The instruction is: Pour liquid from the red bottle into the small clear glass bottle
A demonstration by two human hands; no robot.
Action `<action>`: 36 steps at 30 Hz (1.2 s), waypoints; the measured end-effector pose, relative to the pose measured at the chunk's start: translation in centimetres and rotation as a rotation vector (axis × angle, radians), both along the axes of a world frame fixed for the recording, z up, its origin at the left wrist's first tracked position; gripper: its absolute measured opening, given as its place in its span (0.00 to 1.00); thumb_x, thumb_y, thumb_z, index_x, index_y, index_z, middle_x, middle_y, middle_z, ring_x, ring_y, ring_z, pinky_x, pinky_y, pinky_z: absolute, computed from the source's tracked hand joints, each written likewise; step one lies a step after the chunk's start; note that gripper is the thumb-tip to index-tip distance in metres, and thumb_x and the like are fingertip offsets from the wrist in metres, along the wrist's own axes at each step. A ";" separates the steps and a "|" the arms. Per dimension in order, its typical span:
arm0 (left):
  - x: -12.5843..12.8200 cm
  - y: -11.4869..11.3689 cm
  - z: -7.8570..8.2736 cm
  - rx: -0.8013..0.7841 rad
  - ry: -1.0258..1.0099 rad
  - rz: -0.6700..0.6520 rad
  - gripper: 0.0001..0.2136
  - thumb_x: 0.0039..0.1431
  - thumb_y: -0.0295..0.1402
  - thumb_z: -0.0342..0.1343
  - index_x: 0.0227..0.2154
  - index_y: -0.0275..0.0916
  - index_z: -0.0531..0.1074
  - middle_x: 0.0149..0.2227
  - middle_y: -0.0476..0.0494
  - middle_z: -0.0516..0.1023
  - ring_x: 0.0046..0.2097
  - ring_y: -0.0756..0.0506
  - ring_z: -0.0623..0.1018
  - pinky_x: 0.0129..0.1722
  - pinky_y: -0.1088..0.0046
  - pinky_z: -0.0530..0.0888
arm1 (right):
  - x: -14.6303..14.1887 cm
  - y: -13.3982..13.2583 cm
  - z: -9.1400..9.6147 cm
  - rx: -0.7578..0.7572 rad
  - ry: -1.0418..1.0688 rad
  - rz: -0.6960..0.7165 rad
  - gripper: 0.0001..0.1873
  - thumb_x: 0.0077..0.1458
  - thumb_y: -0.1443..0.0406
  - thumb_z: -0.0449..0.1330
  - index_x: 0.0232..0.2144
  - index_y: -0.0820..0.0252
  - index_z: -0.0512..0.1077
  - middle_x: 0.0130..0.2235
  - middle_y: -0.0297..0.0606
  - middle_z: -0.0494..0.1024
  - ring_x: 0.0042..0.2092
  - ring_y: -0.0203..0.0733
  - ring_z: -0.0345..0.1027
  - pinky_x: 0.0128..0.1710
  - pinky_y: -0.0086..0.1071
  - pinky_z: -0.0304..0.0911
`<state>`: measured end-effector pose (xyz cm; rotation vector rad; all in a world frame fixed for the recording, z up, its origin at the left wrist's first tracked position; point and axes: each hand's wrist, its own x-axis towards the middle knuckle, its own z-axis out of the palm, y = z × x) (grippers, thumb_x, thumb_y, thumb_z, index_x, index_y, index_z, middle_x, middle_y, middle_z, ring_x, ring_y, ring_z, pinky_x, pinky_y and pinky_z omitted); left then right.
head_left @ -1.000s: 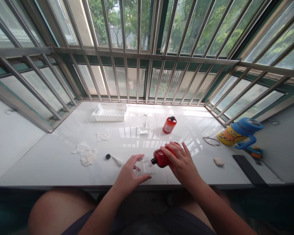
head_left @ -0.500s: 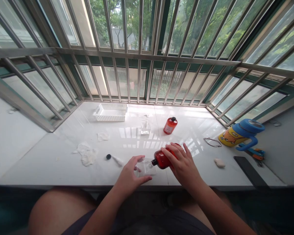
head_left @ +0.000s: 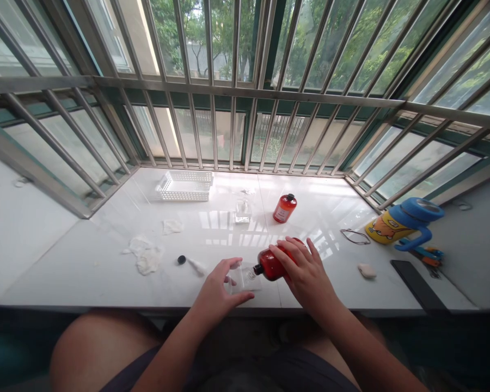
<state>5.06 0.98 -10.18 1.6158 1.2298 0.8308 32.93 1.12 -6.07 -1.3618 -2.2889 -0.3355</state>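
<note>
My right hand [head_left: 304, 269] is wrapped over a red bottle [head_left: 270, 265], which lies tipped with its black neck pointing left. Just under that neck is the mouth of a small clear glass bottle [head_left: 245, 279], which my left hand [head_left: 222, 286] grips between thumb and fingers near the counter's front edge. Whether liquid is flowing between them I cannot make out. Left of that hand lie a black cap [head_left: 182, 260] and a whitish tube-like piece [head_left: 196, 267]. A second red bottle [head_left: 285, 208] stands upright behind, beside another clear glass bottle [head_left: 243, 211].
A white perforated basket [head_left: 185, 187] sits at the back left. Crumpled white tissue [head_left: 145, 256] lies at left. On the right are a blue-yellow jug [head_left: 402, 220], a thin loop [head_left: 354, 236], a small beige case [head_left: 366, 271] and a black phone [head_left: 416, 286]. Metal bars [head_left: 245, 93] enclose the counter.
Both hands keep their hold, and the tipped red bottle stays at the clear bottle's mouth. The view has shifted very slightly; nothing else visibly differs.
</note>
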 end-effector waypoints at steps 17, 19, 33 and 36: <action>0.0 0.0 0.0 0.003 0.005 -0.006 0.37 0.51 0.46 0.77 0.62 0.47 0.71 0.63 0.38 0.74 0.59 0.33 0.78 0.51 0.57 0.82 | 0.0 0.0 0.0 0.008 -0.005 0.007 0.29 0.67 0.73 0.57 0.67 0.49 0.69 0.64 0.42 0.75 0.69 0.55 0.63 0.74 0.59 0.45; 0.0 0.0 -0.1 -0.003 0.010 -0.003 0.38 0.50 0.47 0.77 0.63 0.47 0.71 0.63 0.38 0.74 0.58 0.33 0.78 0.50 0.57 0.83 | 0.0 0.0 0.0 0.017 -0.009 0.008 0.28 0.67 0.73 0.56 0.67 0.50 0.69 0.64 0.43 0.76 0.69 0.55 0.63 0.74 0.59 0.44; 0.1 0.0 -0.3 0.006 0.028 -0.001 0.37 0.51 0.46 0.76 0.63 0.48 0.71 0.63 0.38 0.74 0.57 0.34 0.79 0.50 0.56 0.83 | 0.2 0.2 -0.3 0.028 -0.026 -0.007 0.28 0.67 0.72 0.56 0.66 0.51 0.69 0.64 0.43 0.76 0.69 0.55 0.63 0.74 0.59 0.46; 0.1 0.1 -0.3 0.016 0.019 -0.001 0.36 0.51 0.44 0.76 0.62 0.48 0.71 0.63 0.39 0.74 0.58 0.34 0.78 0.50 0.56 0.83 | 0.2 0.2 -0.4 0.035 -0.029 -0.010 0.30 0.67 0.72 0.57 0.68 0.50 0.68 0.64 0.43 0.75 0.70 0.54 0.63 0.74 0.59 0.46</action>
